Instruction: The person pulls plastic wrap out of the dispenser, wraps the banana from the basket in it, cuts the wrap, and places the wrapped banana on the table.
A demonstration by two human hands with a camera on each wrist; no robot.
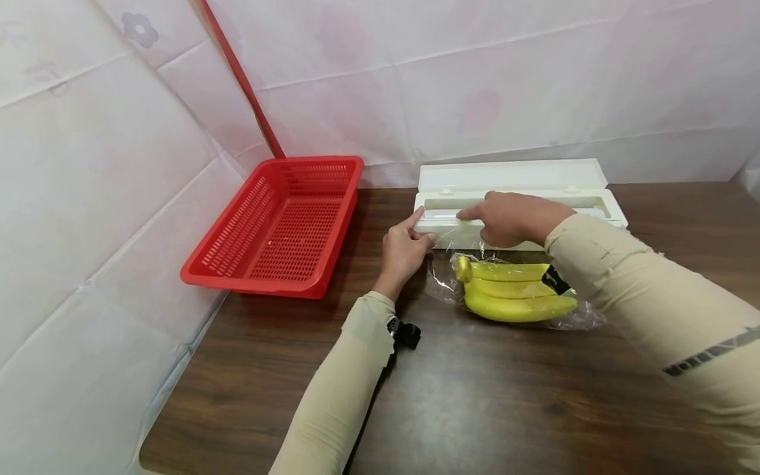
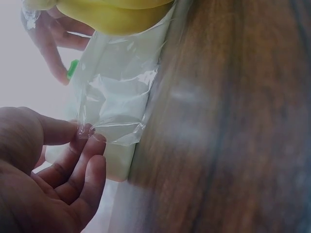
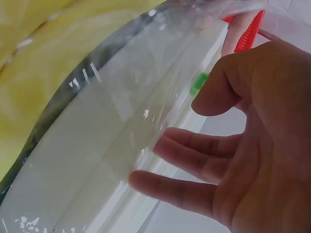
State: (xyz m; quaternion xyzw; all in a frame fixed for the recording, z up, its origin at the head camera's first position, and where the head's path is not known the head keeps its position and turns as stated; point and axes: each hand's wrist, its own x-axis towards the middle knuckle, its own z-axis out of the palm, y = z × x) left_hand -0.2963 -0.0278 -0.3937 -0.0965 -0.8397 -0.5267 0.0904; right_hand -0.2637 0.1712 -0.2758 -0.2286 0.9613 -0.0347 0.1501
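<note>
A white cling film dispenser box point(image 1: 505, 234) lies on the table with its lid point(image 1: 513, 175) raised. Clear film point(image 2: 116, 92) stretches over its front side and around a bunch of yellow bananas point(image 1: 516, 290) with a black label. At the box's left end my left hand point(image 1: 404, 251) pinches the film between thumb and fingers. My right hand point(image 1: 516, 218) reaches across the box from the right, index finger extended onto a small green slider point(image 3: 198, 84) on its edge. The other fingers of that hand touch the film lightly, seen in the right wrist view.
A red plastic basket point(image 1: 341, 244) with slotted walls stands to the left on the dark wooden table point(image 1: 475, 402). Behind it a red strip point(image 1: 243, 79) runs up the wall covering. White patterned sheeting point(image 1: 475, 86) hangs at the back and left.
</note>
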